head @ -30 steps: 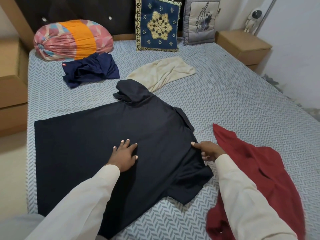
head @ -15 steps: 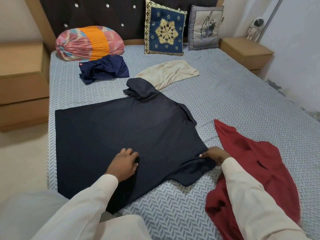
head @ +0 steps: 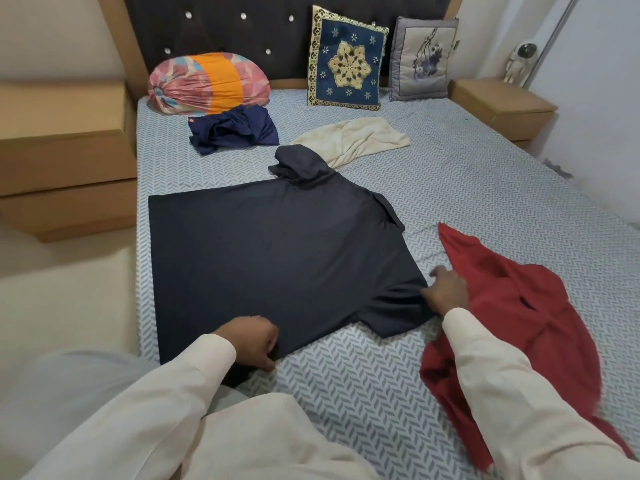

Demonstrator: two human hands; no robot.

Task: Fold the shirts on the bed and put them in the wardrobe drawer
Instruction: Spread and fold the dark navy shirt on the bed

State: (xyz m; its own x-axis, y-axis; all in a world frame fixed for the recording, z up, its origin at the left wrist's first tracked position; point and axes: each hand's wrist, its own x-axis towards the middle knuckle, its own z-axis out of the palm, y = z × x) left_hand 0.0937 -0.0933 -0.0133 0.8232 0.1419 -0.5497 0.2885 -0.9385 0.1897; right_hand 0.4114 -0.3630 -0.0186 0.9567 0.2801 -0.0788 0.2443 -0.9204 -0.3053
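Currently, the left hand (head: 254, 341) pinches the near edge of the flat dark navy fabric shirt (head: 277, 258); the right hand (head: 448, 292) grips its sleeve (head: 398, 315). Lift both evenly, keeping fabric taut.

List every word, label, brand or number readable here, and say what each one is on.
No text can be read in this view.
Small red tag on the crumpled navy shirt: too small to read.
Black shirt, red shirt: no lettering visible.
Blue cushion: ornament only, no letters.
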